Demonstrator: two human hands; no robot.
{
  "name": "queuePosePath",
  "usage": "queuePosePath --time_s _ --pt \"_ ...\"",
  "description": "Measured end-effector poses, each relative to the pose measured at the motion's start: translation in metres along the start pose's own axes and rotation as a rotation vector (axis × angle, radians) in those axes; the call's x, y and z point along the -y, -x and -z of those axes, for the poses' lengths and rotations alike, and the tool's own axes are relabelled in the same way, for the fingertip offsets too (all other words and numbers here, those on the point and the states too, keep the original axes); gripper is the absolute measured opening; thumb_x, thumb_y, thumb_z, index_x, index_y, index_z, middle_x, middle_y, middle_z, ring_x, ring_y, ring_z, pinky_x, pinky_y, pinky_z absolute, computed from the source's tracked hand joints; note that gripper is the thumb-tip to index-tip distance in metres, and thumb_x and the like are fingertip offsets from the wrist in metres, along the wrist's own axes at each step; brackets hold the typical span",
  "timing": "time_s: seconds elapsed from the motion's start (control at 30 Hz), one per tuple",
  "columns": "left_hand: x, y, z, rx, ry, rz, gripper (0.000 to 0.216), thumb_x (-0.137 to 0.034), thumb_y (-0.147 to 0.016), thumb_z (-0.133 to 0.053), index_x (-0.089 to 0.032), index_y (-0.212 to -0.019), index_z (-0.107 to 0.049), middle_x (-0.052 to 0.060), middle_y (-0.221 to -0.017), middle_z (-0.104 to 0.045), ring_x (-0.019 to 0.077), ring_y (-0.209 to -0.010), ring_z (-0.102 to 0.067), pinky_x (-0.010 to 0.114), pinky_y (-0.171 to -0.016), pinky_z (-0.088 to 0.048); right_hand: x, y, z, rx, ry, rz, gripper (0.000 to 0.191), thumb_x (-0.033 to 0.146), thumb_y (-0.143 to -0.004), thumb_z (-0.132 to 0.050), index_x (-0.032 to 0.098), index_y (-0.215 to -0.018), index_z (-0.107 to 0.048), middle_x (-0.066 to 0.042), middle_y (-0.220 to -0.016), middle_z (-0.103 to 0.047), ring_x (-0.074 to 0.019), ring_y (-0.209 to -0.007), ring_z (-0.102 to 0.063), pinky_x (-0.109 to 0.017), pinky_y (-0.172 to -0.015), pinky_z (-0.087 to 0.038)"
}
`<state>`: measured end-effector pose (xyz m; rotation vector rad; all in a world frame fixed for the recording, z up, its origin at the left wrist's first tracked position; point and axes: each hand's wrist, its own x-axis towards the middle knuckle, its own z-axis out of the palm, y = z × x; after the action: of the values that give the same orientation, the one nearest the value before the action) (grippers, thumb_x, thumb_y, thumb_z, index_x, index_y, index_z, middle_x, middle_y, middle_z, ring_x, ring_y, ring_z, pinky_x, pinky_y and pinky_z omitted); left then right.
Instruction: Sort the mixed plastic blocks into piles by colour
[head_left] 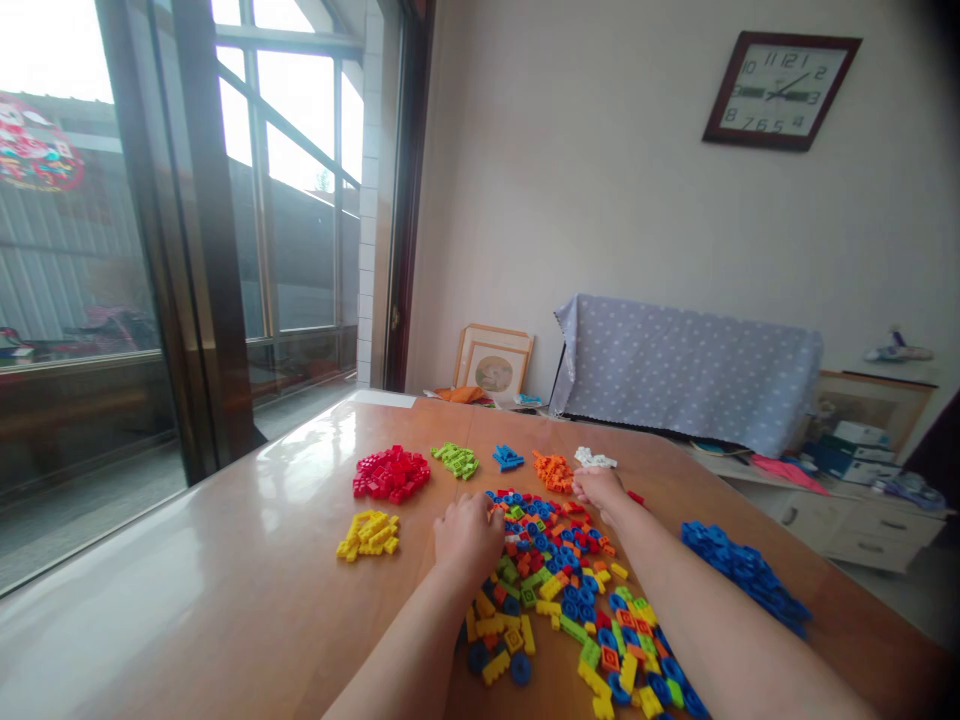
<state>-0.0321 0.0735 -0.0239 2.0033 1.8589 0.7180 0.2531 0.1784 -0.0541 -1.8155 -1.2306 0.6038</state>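
Note:
A mixed heap of toy building bricks and round blue pieces [570,605] spreads across the middle of the table, between my forearms. My left hand [469,535] is at the heap's far left edge, fingers curled inward; whatever they hold is hidden. Just beyond the heap, my right hand [598,488] has its fingers pressed together, close to the orange bricks [553,471] and the white bricks [594,457]. I cannot make out anything in its grip. Single-colour piles of red bricks [391,473], yellow bricks [368,535], lime green bricks [455,460] and blue bricks [508,458] lie apart.
A long pile of blue pieces [742,572] lies right of my right forearm on the glossy wooden table [247,590]. A white sheet [384,399] rests at the far edge. Beyond stand a cloth-covered object [690,365] and a low cabinet [847,525]; glass doors are at left.

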Motion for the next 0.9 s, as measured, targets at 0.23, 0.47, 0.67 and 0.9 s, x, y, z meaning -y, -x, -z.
queuePosePath --time_s 0.23,0.47,0.67,0.9 --pt "-0.002 0.0 0.0 -0.013 -0.024 0.005 0.029 -0.04 -0.093 -0.04 -0.027 -0.092 -0.066 0.007 -0.109 -0.069 0.028 -0.105 -0.06 0.039 -0.085 -0.042 -0.006 0.012 0.005 0.02 0.032 0.035 0.031 0.028 -0.079 -0.051 0.015 -0.102 -0.067 -0.011 -0.083 -0.073 -0.0201 -0.069 -0.068 -0.028 -0.057 -0.054" --pt "-0.001 0.0 -0.002 0.016 -0.046 -0.005 0.03 -0.037 -0.095 -0.038 -0.027 -0.092 -0.066 0.007 -0.108 -0.069 0.0282 -0.104 -0.061 0.04 -0.085 -0.043 0.003 0.046 0.004 0.142 0.196 0.248 0.029 0.034 -0.08 -0.056 0.02 -0.099 -0.074 -0.005 -0.094 -0.075 -0.0215 -0.089 -0.067 -0.031 -0.081 -0.052" --pt "-0.003 0.001 -0.003 0.063 -0.075 -0.049 0.027 -0.033 -0.093 -0.041 -0.028 -0.097 -0.067 0.008 -0.113 -0.068 0.0275 -0.106 -0.06 0.039 -0.086 -0.043 0.02 0.091 0.001 0.349 0.47 0.576 0.037 0.04 -0.087 -0.055 0.026 -0.118 -0.072 -0.006 -0.125 -0.068 -0.0248 -0.118 -0.059 -0.035 -0.104 -0.041" --pt "-0.004 0.002 -0.006 0.084 -0.089 -0.111 0.024 -0.033 -0.09 -0.045 -0.028 -0.096 -0.067 0.006 -0.112 -0.067 0.0272 -0.108 -0.059 0.038 -0.086 -0.044 0.029 0.132 0.022 0.329 0.59 0.644 0.027 0.03 -0.084 -0.057 0.026 -0.105 -0.074 -0.004 -0.113 -0.072 -0.0251 -0.111 -0.06 -0.035 -0.099 -0.042"
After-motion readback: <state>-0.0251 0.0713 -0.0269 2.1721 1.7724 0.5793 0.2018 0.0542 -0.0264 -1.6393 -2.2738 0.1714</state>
